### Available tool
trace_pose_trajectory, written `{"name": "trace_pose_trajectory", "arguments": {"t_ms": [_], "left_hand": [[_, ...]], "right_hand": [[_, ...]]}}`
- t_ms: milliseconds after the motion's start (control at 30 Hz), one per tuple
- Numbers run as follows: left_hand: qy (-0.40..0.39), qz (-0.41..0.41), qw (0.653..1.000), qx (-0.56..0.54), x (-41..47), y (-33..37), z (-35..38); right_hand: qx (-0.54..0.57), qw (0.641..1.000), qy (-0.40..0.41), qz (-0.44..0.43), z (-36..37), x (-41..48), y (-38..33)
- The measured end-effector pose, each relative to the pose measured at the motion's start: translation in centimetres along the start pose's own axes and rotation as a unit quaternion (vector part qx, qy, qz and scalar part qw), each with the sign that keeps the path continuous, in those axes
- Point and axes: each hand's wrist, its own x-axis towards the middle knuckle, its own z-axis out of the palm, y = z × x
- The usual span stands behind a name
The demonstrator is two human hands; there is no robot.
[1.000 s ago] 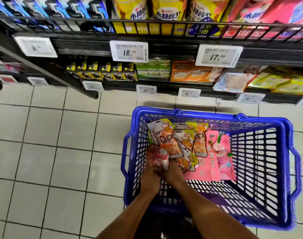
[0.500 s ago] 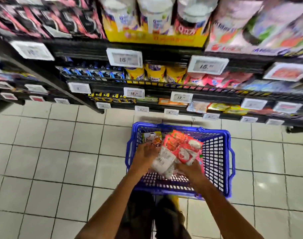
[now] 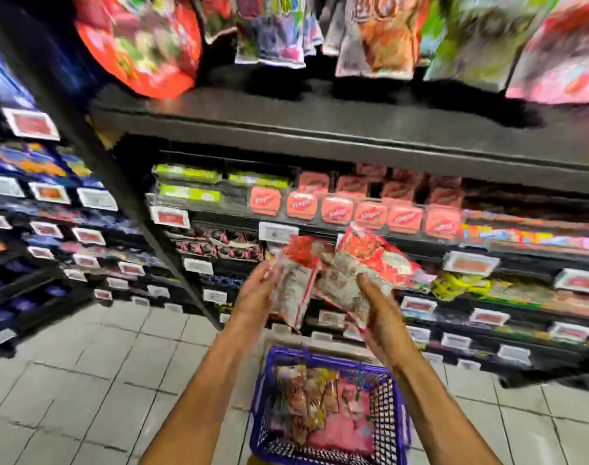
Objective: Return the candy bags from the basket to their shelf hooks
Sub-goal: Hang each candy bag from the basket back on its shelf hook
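Held candy bags: red-and-white bundle, raised between both hands in front of the shelving, well above the basket; print too blurred to read, number of bags not clear.
Left hand: on the left side of the bundle, fingers closed on the edge of the nearest bag; fine detail smeared by blur.
Right hand: at the right side of the bundle, thumb on the front, fingers behind, clamped on the bags.
Basket: blue plastic with mesh walls, on the floor directly below the hands, between the two forearms.
Basket candy bags: lying flat inside the basket, orange-and-white ones toward the left, pink ones toward the right.
Floor: pale square tiles with dark joints.
Red boxes: a row on a shelf just behind and above the held bundle.
Green packs: stacked to the left of the red boxes, on the same shelf.
Price tags: white and red cards along the shelf edges, text unreadable.
Dark shelf board: wide and black, above the red boxes.
Hanging bags: many-coloured, in a row above the board, heavily blurred.
Round red pack: at upper left, beside the hanging bags.
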Motion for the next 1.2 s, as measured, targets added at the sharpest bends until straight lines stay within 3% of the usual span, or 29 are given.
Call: {"name": "trace_pose_trajectory", "arguments": {"t_ms": [67, 200, 267, 367, 400, 467, 533, 600, 700, 1033, 1200], "left_hand": [[-0.018, 0.010, 0.999, -0.039, -0.7, 3.1, 1.4], [0.015, 0.016, 0.999, -0.024, -2.0, 8.1, 4.8], [0.038, 0.073, 0.996, -0.041, -2.8, 10.3, 6.1], [0.135, 0.155, 0.979, 0.003, -3.7, 13.0, 5.9], [0.140, 0.157, 0.978, 0.007, -4.3, 13.9, 6.0], [0.112, 0.122, 0.986, -0.030, -5.4, 15.6, 6.1], [0.045, 0.103, 0.991, -0.076, -5.6, 16.6, 5.3], [-0.020, 0.110, 0.990, -0.081, -5.5, 17.4, 4.1], [-0.038, 0.132, 0.990, -0.042, -5.2, 17.9, 2.0], [0.050, 0.181, 0.982, 0.030, 1.3, 23.7, -5.5], [0.029, 0.174, 0.982, 0.061, 5.6, 27.0, -8.7]], "right_hand": [[0.045, 0.998, -0.043, 0.001, 3.2, -1.0, -3.4], [-0.028, 0.993, -0.091, -0.066, 9.8, -3.1, -7.6], [0.029, 0.986, -0.142, -0.081, 12.3, -4.0, -9.0], [0.138, 0.961, -0.234, -0.048, 14.6, -5.0, -10.8], [0.116, 0.965, -0.229, -0.047, 15.2, -5.1, -11.1], [-0.059, 0.982, -0.137, -0.117, 16.4, -5.1, -11.1], [-0.202, 0.956, -0.067, -0.201, 17.9, -5.1, -10.8], [-0.246, 0.939, -0.041, -0.238, 19.1, -4.7, -11.0], [-0.324, 0.916, -0.010, -0.236, 20.9, -3.6, -11.7], [-0.224, 0.949, -0.019, -0.220, 27.8, 2.6, -11.1], [-0.194, 0.951, -0.046, -0.235, 31.1, 5.7, -11.1]]}}
